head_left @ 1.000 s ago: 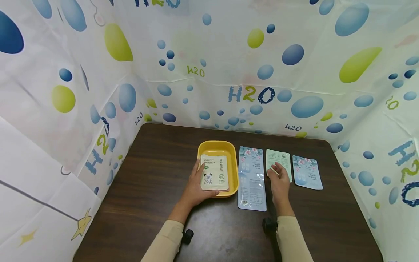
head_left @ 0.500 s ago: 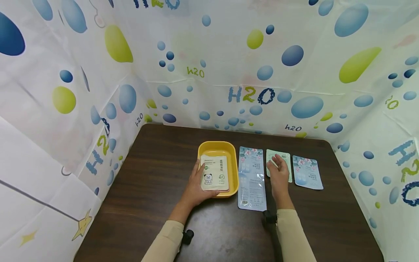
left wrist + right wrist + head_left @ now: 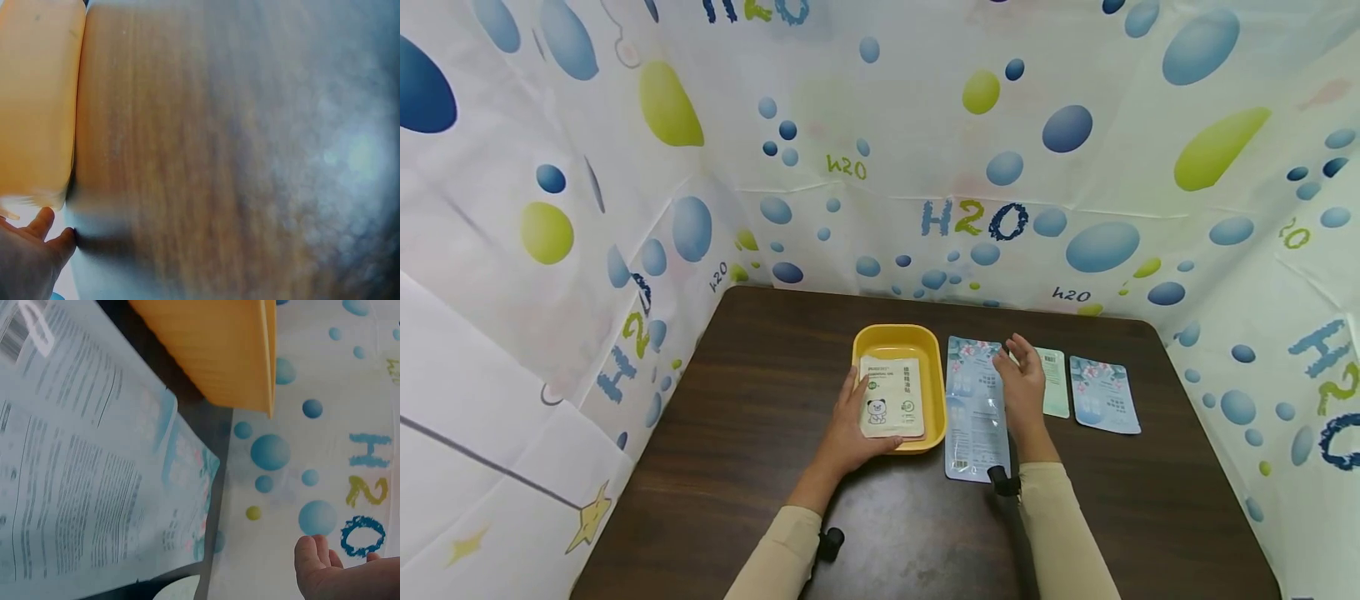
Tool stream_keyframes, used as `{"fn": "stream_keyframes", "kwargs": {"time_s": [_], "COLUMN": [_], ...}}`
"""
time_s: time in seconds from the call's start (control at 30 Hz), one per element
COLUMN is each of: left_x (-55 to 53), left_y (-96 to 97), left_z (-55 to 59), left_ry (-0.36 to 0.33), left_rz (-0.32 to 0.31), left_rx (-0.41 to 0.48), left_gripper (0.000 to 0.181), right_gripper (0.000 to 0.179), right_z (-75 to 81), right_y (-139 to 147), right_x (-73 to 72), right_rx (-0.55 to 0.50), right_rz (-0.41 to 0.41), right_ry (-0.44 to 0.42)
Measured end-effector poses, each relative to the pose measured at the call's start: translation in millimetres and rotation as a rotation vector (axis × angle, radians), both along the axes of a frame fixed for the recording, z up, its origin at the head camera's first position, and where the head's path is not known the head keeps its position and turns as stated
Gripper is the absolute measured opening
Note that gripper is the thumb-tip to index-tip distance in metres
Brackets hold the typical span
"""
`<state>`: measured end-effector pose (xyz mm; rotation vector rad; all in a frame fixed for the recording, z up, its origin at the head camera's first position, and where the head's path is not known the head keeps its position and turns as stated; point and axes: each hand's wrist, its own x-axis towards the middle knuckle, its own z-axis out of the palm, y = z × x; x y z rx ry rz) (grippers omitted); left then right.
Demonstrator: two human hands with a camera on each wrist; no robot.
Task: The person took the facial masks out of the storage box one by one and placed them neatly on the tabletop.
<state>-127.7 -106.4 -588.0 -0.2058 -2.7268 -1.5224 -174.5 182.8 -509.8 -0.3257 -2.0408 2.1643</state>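
A yellow tray (image 3: 895,340) holds a cream packet (image 3: 891,392) with a panda print. My left hand (image 3: 848,433) rests at the tray's near-left corner, fingers spread along the left side and thumb at the front rim. To the right, two blue flowered packets lie end to end, a far one (image 3: 972,367) and a near one (image 3: 973,442) with printed text. My right hand (image 3: 1024,387) is held over their right side with nothing in it, fingers loosely extended. It partly hides a pale green packet (image 3: 1054,383). In the right wrist view, my right hand (image 3: 337,575) appears low at the right.
Another blue flowered packet (image 3: 1105,396) lies right of the green one. Everything sits on a dark wooden table (image 3: 760,400). A white curtain (image 3: 895,117) with blue and green dots hangs behind and at the sides. Both wrists carry small black cameras.
My right hand has moved left and slightly away from me, from over the green packet towards the blue pair. My left hand stays at the tray, and the packets keep their places.
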Motion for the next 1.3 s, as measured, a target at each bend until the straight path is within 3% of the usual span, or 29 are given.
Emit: {"fn": "stream_keyframes", "kwargs": {"time_s": [0.67, 1.0, 1.3], "left_x": [1.7, -0.2, 0.1], "left_y": [0.7, 2.4, 3.8], "left_z": [4.5, 1.9, -0.2], "left_ry": [-0.006, 0.011, 0.012], "left_rz": [0.032, 0.038, 0.046], "left_rx": [-0.004, -0.025, -0.043], "left_gripper": [0.126, 0.128, 0.126], "right_gripper": [0.058, 0.063, 0.063], "right_z": [0.0, -21.7, -40.8], "right_y": [-68, -102, -115], "right_x": [-6.5, -1.7, -0.7], "right_rx": [-0.022, -0.039, -0.047], "right_rz": [0.142, 0.21, 0.231], "right_ry": [-0.005, -0.045, -0.063]}}
